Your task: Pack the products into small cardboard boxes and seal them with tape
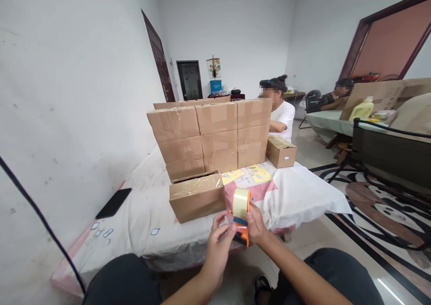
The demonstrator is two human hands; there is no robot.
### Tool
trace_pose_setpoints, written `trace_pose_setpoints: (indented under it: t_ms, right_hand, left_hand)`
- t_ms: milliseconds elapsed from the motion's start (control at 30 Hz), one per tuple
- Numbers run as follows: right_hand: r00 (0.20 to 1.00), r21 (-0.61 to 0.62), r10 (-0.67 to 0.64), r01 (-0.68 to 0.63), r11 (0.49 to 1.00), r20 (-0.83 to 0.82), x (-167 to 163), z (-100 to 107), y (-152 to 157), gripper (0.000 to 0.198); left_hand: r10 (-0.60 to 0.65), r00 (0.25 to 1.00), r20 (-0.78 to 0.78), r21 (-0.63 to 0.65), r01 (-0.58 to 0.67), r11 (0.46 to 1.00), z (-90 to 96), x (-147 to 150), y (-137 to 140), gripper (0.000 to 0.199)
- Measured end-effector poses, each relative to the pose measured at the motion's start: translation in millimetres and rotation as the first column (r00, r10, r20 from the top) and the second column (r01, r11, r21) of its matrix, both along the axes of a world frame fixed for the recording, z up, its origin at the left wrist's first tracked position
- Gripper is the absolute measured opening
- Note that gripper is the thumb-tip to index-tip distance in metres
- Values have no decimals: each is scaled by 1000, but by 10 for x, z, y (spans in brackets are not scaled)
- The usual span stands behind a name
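My right hand (257,224) is closed round an orange and blue tape dispenser (243,235), which carries a roll of clear yellowish packing tape (241,201). At the dispenser's front edge, the fingertips of my left hand (220,237) are pinched together by the tape's end; a thin see-through strip seems to be between them. Just beyond my hands, a cardboard box (198,199) rests on the cloth-covered table (144,233), with shiny tape along its top. Behind it stands a stack of taped cardboard boxes (218,139), several in all.
A black phone-like slab (113,203) lies at the table's left. One more box (282,152) sits at the right, near a person in a white shirt (286,118). Another person (336,96) is at a table further right. A dark chair (387,161) stands on the right.
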State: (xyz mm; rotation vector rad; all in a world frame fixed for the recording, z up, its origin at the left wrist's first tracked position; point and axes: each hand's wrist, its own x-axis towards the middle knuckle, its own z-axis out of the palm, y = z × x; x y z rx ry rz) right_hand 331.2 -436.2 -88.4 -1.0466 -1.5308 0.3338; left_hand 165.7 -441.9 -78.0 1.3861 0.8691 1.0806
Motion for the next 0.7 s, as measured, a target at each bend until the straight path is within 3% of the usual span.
trace_pose_setpoints:
  t_ms: [100, 233, 400, 533, 700]
  right_hand:
    - [986, 150, 15, -40, 988, 168, 51, 89, 60, 54]
    - [994, 200, -75, 58, 978, 78, 34, 238, 37, 55]
    - [977, 29, -160, 166, 986, -144, -57, 334, 69, 59]
    - [868, -107, -336, 319, 942, -365, -5, 397, 200, 59]
    - [830, -176, -317, 265, 948, -459, 171, 416, 251, 63]
  left_hand:
    - [82, 996, 32, 26, -83, 996, 86, 3, -53, 55]
    - [32, 999, 14, 26, -33, 999, 141, 43, -132, 52]
    - [18, 1000, -1, 66, -18, 998, 190, 49, -158, 46]
    - [-20, 999, -49, 92, 24, 995, 102, 38, -209, 43]
    - [-47, 994, -100, 122, 59, 991, -47, 30, -196, 43]
